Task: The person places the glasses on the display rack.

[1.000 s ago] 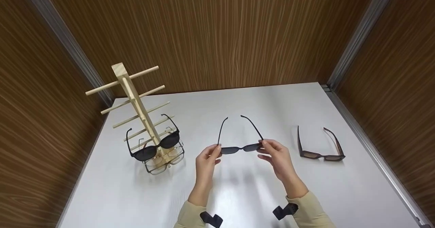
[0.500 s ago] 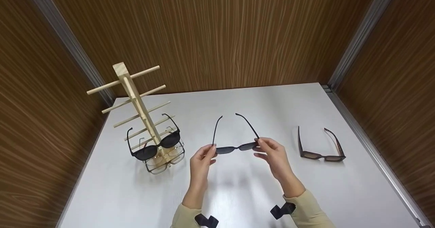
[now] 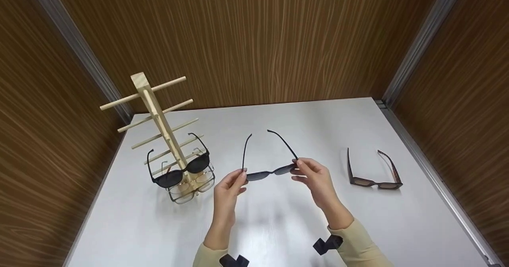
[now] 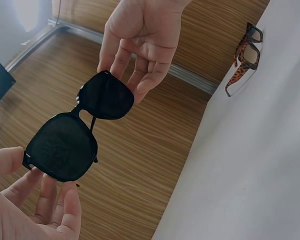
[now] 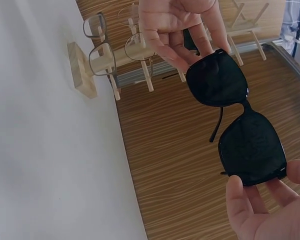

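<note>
Black sunglasses (image 3: 258, 175) with dark lenses are held up between both hands, their temples unfolded and pointing away from me. My left hand (image 3: 228, 193) pinches the left end of the frame between thumb and fingers. At the other end, my right hand (image 3: 320, 183) pinches the corner near the hinge, a little higher, so the frame tilts. In the left wrist view the two dark lenses (image 4: 62, 147) face the camera, with fingertips at each outer edge. The right wrist view also has the sunglasses (image 5: 252, 147) gripped at both ends.
A wooden display stand (image 3: 163, 127) with several pegs stands at the left. Another pair of black sunglasses (image 3: 171, 178) and clear-lens glasses (image 3: 185, 198) hang low on it. Tortoiseshell sunglasses (image 3: 375, 182) lie on the white table (image 3: 417, 227) at the right. Wood-grain panels (image 3: 254, 44) enclose the table.
Both hands have moved left toward the stand, carrying the black sunglasses. The right end of the frame has risen slightly, so the tilt is greater. The other glasses have stayed in place.
</note>
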`<state>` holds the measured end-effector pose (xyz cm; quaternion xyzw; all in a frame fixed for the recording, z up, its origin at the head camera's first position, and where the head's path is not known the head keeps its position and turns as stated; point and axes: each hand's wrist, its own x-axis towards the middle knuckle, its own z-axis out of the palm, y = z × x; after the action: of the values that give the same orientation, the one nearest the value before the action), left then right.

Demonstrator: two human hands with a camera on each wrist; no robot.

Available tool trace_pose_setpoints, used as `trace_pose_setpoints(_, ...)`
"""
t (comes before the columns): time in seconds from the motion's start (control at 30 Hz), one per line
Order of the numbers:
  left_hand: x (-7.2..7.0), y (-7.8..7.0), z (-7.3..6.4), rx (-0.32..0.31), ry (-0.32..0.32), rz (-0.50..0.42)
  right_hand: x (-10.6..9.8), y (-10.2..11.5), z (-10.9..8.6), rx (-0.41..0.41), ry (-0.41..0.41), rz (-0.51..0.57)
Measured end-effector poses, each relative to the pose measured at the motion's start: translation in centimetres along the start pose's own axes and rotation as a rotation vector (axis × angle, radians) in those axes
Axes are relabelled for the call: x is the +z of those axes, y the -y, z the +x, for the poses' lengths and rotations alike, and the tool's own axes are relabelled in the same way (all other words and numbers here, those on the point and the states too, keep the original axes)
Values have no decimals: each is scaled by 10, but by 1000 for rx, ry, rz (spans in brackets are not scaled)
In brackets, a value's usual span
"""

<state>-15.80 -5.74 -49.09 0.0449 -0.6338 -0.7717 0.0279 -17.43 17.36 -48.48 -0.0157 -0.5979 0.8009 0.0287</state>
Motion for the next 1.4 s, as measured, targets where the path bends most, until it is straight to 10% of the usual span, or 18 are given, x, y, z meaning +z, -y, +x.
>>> trace_pose_setpoints(0.33,-12,-14,-6,58,-44,-41,19,9,3,-25,65,9)
trace_pose_setpoints(0.73,-22,-31,-19,271,-84,59,38,19,7,-57,123,26)
trace_pose_setpoints(1.4,-39,-62,-30,315,-168,35,72,29,15,-94,231,7)
